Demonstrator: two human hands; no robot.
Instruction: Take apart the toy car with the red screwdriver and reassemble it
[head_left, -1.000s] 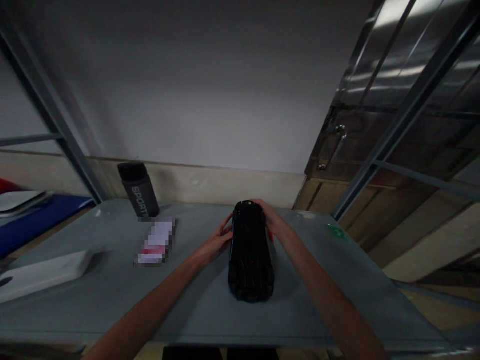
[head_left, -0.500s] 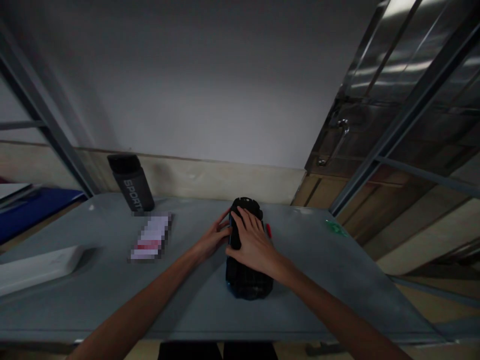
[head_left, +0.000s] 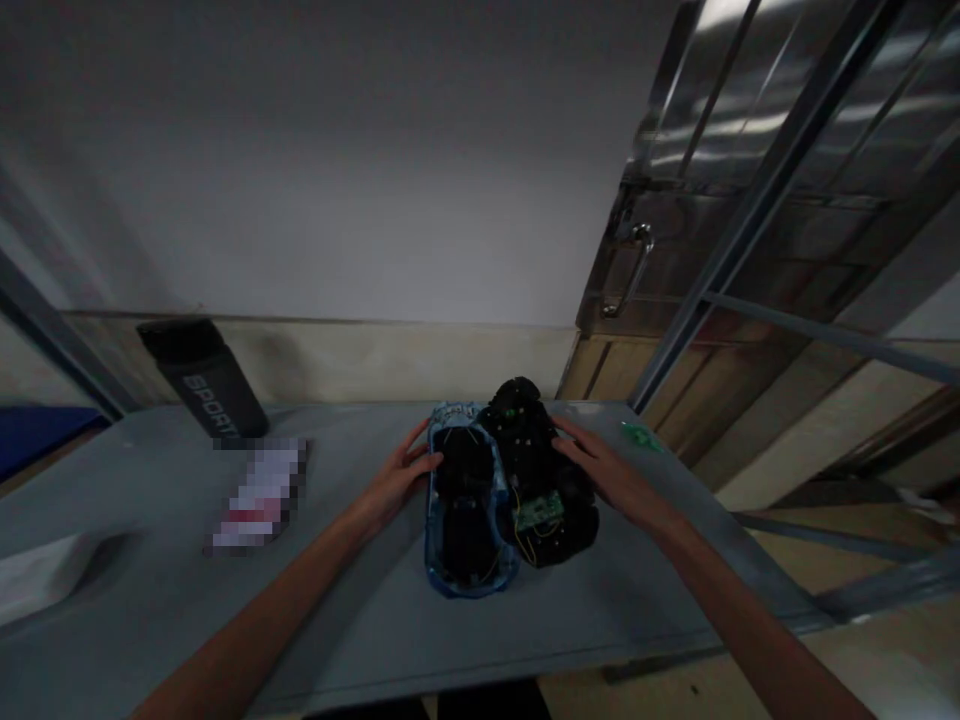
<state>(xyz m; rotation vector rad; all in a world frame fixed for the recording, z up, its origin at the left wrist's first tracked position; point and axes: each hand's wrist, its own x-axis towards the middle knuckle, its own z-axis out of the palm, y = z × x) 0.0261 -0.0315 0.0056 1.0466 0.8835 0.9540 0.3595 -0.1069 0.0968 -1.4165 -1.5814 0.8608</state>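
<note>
A blue toy car body [head_left: 433, 540] lies upside down on the grey table, its dark inside facing up. My left hand [head_left: 397, 485] grips its left edge, thumb over the rim and fingers along the outer side. To the right, my right hand [head_left: 600, 465] holds the black toy car chassis [head_left: 536, 440] by its right side, inner face up. A green circuit board [head_left: 538, 510] and thin yellow wires show on the chassis. The chassis is tilted and its left edge overlaps the body's right side. My right fingertips are partly hidden behind it.
A dark SPORT bottle [head_left: 214, 385] stands at the back left, beside a blurred-out flat item [head_left: 262, 490]. A white object [head_left: 45, 580] lies at the left edge. A small green piece [head_left: 641, 436] sits at the back right. Metal frame posts [head_left: 675, 340] rise at the table's corners.
The black chassis has come off the blue body and been turned over to the right, baring the insides of both. My right hand has moved right with it. The view has shifted right.
</note>
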